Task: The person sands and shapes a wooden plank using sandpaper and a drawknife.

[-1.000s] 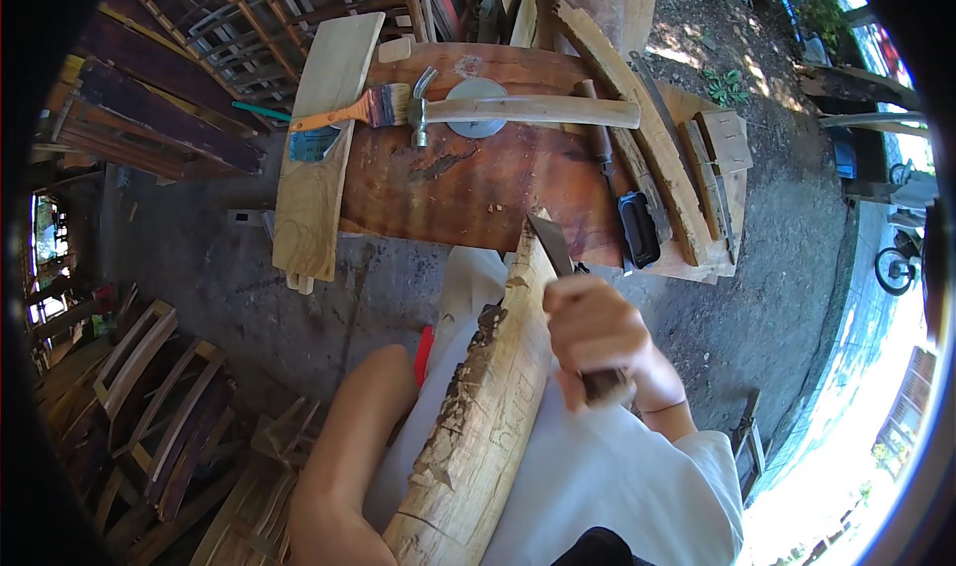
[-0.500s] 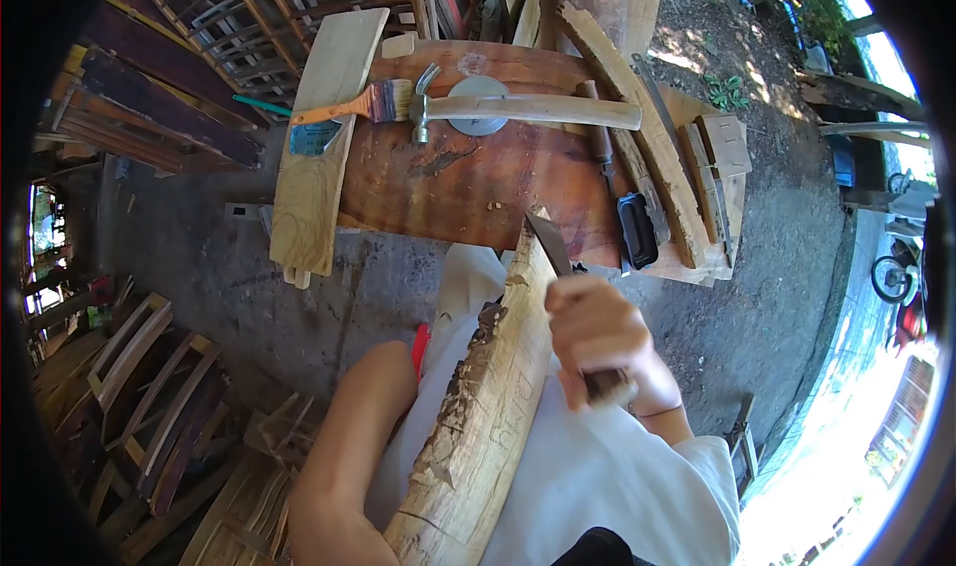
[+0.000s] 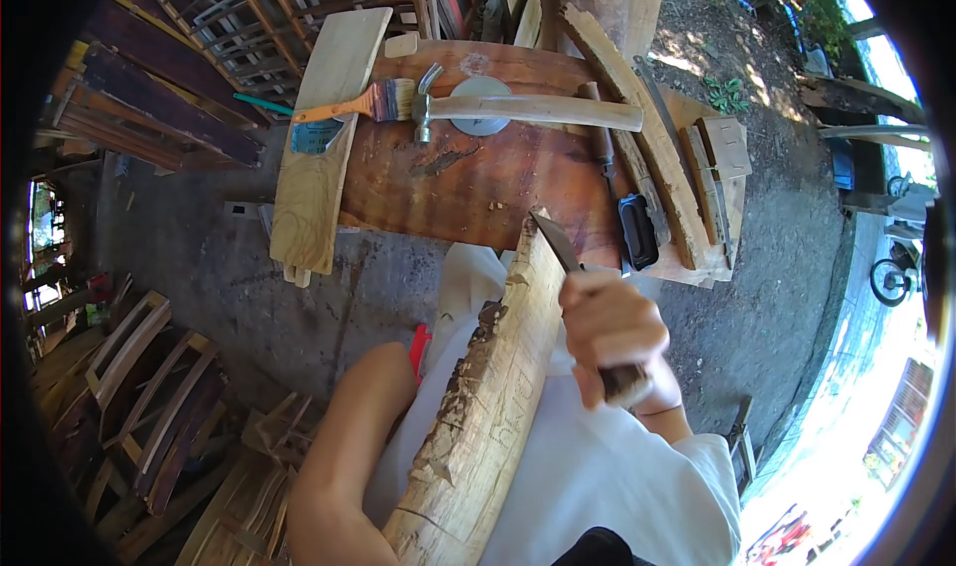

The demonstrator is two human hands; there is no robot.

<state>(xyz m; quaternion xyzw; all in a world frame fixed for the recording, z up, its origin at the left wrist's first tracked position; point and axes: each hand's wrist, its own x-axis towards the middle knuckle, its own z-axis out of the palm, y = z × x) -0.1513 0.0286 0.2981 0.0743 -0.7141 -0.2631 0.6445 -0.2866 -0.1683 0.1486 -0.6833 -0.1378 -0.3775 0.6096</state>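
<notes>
A long pale wooden log (image 3: pixel 488 387) with rough bark on its left edge leans from my lap up to the workbench (image 3: pixel 468 183). My right hand (image 3: pixel 612 332) is closed around the dark handle of a chisel (image 3: pixel 558 242), whose blade rests against the log's upper right edge. My left forearm (image 3: pixel 344 456) runs along the log's left side. My left hand is hidden under the log, so its grip cannot be judged.
On the reddish workbench lie a hammer (image 3: pixel 528 110), a paintbrush (image 3: pixel 354 105), a grey disc (image 3: pixel 478 106), a black object (image 3: pixel 637 229) and wooden offcuts (image 3: pixel 722 148). A light plank (image 3: pixel 324 138) leans at the bench's left. Chair frames (image 3: pixel 149 387) are stacked at left.
My right hand has shifted slightly right and down with the chisel; the blade now sits further off the log's edge. The log stays put.
</notes>
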